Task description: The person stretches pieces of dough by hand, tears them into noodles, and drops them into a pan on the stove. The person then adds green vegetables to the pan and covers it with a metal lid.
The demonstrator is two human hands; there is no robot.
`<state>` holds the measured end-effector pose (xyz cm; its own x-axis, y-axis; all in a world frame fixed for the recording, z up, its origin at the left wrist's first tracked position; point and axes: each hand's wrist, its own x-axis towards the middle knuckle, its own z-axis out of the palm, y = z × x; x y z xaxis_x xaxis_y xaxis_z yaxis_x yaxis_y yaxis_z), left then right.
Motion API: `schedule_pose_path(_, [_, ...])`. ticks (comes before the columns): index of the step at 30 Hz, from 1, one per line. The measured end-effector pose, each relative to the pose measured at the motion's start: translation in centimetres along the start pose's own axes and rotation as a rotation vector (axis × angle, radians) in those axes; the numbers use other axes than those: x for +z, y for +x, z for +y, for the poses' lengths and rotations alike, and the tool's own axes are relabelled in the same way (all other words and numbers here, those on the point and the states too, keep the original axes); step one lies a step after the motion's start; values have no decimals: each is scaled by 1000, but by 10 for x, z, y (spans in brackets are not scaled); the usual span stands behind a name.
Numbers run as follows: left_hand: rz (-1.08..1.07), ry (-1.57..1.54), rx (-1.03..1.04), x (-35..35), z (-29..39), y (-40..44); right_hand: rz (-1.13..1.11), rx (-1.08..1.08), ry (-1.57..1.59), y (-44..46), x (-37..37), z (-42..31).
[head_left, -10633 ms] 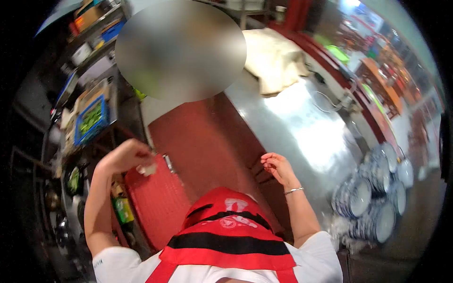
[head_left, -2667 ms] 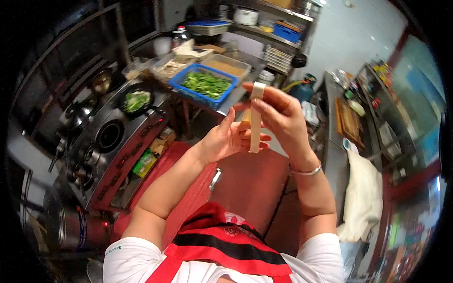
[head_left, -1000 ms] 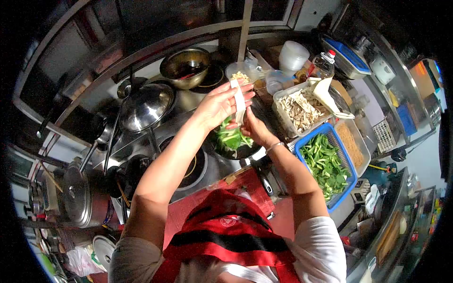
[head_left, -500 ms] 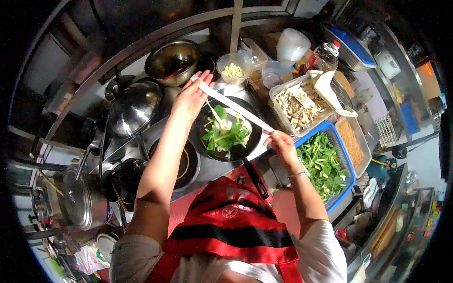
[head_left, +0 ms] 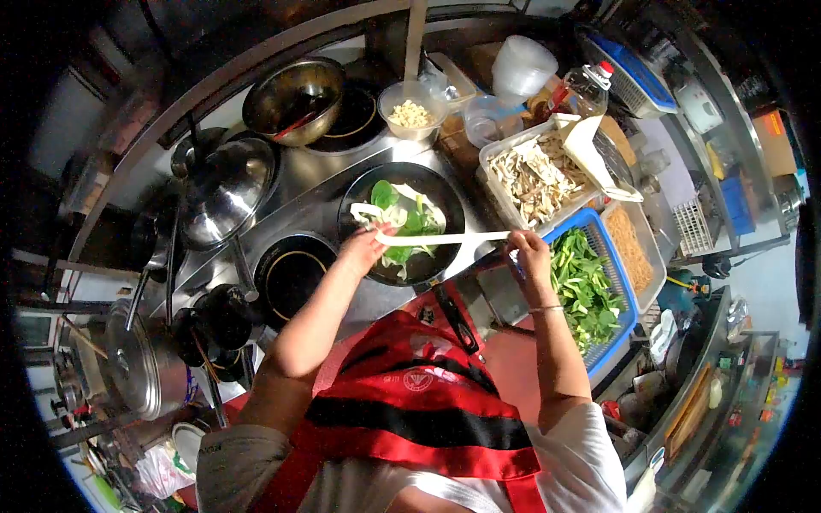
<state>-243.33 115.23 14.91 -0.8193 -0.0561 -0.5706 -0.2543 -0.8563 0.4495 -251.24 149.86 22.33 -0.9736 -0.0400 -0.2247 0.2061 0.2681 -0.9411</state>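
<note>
A long white wide noodle (head_left: 462,238) is stretched nearly level between my two hands. My left hand (head_left: 363,250) holds its left end over the near-left rim of the black frying pan (head_left: 352,192). My right hand (head_left: 528,254) pinches the right end, between the pan and the blue basket. In the pan lie green leaves (head_left: 419,224) and pale, noodle-like strips (head_left: 432,203). The pan's handle (head_left: 457,318) points toward my red apron.
Right of the pan stand a tub of sliced mushrooms (head_left: 539,175), a blue basket (head_left: 634,299) of chopped greens and a tub of thin brown strands (head_left: 629,248). Behind are a bowl of chopped garlic-like bits (head_left: 412,114) and a metal bowl (head_left: 291,94). A lidded wok (head_left: 227,192) stands left.
My left hand has come down toward me from beyond the pan, and the noodle has swung from a steep slant to nearly level. My right hand has shifted slightly right.
</note>
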Motion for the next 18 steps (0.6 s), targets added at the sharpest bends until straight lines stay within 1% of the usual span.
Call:
schedule_pose_path(1, [-31,46,-20,-9,-10,4,-35,-78,-71,9,6,8])
schedule_pose_path(3, [20,95,-77,-5,-22,-2,-78,-260,-202,22,32,8])
schedule_pose_path(4, [55,228,-72,3,-27,-6,-92,-268,-301,24,43,4])
schedule_pose_path(5, [91,225,-88,-1,-33,-3,-107,-276,-401,23,57,-10])
schedule_pose_path(6, [136,344,-84,-4,-39,0,-137,-208,-454,31,67,-9])
schedule_pose_path(7, [182,463,-81,-7,-43,3,-111,-344,-503,53,77,25])
schedule_pose_path(9, [182,755,-63,-11,-45,2,-128,-300,-681,45,88,0])
schedule_pose_path(10, [181,901,-55,-13,-45,2,-141,-300,-677,44,91,-4])
schedule_pose_path(12, [81,973,-73,-24,-45,12,-169,-297,-671,45,96,-6])
schedule_pose_path(13, [30,1008,-83,-29,-46,17,-222,-184,-402,44,99,-6])
schedule_pose_path(14, [7,919,-110,-28,-46,17,-271,-68,-134,41,103,-11])
schedule_pose_path(15, [20,978,-135,-28,-45,17,-314,50,134,38,106,-15])
schedule_pose_path(16, [31,1038,-158,-26,-44,18,-346,220,294,34,101,-20])
schedule_pose_path(17, [41,1099,-181,-18,-42,14,-409,286,442,28,99,-29])
schedule_pose_path(18, [162,1240,-123,-15,-44,11,-470,350,591,23,96,-35])
